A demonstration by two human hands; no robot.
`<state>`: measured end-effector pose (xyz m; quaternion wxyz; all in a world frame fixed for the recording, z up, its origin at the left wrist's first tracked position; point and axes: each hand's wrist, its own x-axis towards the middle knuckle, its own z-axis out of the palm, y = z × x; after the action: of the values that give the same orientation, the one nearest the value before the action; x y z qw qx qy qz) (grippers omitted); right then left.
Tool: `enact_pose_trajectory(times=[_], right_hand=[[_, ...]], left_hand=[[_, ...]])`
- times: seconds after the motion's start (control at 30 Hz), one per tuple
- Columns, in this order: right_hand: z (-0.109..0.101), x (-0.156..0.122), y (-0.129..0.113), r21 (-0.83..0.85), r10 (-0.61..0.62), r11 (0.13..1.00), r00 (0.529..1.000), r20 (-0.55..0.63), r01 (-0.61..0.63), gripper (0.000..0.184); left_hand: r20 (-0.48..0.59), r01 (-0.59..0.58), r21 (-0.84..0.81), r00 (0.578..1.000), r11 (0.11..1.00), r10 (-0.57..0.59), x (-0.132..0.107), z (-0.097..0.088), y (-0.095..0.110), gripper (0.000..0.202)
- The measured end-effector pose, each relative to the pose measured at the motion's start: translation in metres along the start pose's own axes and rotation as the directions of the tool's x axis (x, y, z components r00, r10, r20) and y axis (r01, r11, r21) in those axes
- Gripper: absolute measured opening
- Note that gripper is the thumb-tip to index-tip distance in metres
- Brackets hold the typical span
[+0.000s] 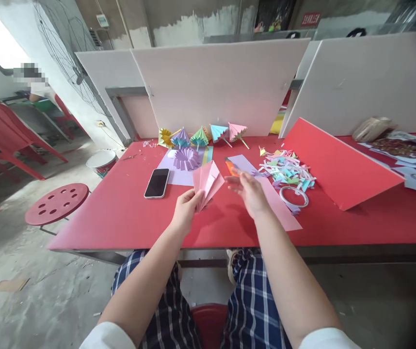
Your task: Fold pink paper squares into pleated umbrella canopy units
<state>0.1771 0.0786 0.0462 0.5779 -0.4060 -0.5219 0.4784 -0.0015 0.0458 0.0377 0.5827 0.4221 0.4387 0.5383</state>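
Observation:
My left hand is closed on a folded pink paper with fan-like creases, held above the red table. To its right my right hand hovers with fingers apart and nothing in it. A long pink and lilac paper strip lies beneath that hand, with an orange object by its far end; the object's kind is not clear. Behind the folded paper, a pleated purple paper ring rests on lilac sheets.
Small paper umbrellas stand in a row at the back. A phone lies left. On the right are paper scraps, a tape roll and a leaning red board. A stool and bucket stand beside the table.

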Motion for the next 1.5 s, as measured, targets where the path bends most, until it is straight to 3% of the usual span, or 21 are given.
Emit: enact_pose_trajectory(times=[0.13,0.23,0.37,0.47,0.6,0.77,0.87,1.23,1.5], right_hand=[[0.03,0.012,0.022,0.094,0.168,0.979,0.979,0.113,-0.179,0.061],[0.043,0.01,0.044,0.162,0.285,0.947,0.958,-0.033,-0.277,0.057],[0.046,0.004,0.052,0.19,0.226,0.958,0.974,-0.027,-0.217,0.028],[0.047,0.0,0.05,0.109,0.187,0.978,0.978,-0.087,-0.177,0.024],[0.048,-0.003,0.048,0.081,0.17,0.983,0.982,-0.086,-0.164,0.024],[0.052,-0.005,0.045,0.207,0.18,0.96,0.982,0.059,-0.188,0.033],[0.053,-0.007,0.043,0.202,0.168,0.961,0.979,0.116,-0.189,0.034],[0.054,-0.007,0.044,0.22,0.147,0.962,0.986,0.079,-0.161,0.034],[0.054,-0.006,0.046,0.044,0.088,0.995,0.996,-0.007,-0.088,0.034]], left_hand=[[0.026,0.024,-0.047,0.999,0.999,-0.023,0.035,0.003,-0.015,0.036],[0.027,0.017,-0.041,1.0,0.999,-0.016,0.037,0.0,-0.029,0.039],[-0.014,-0.007,-0.021,1.0,1.0,0.007,0.03,-0.004,-0.032,0.038],[-0.046,-0.014,-0.007,0.999,1.0,0.014,0.026,-0.005,-0.03,0.034],[-0.093,-0.04,-0.015,0.995,0.999,0.039,0.023,-0.006,-0.031,0.031],[-0.156,-0.053,-0.078,0.987,0.996,0.04,0.024,-0.007,-0.03,0.04],[-0.14,-0.088,-0.137,0.988,0.987,0.069,0.024,-0.007,-0.029,0.034],[-0.054,-0.035,-0.113,0.998,0.993,0.029,0.022,-0.006,-0.029,0.026],[-0.02,-0.043,0.008,0.999,0.999,0.043,0.02,-0.003,-0.031,0.026]])
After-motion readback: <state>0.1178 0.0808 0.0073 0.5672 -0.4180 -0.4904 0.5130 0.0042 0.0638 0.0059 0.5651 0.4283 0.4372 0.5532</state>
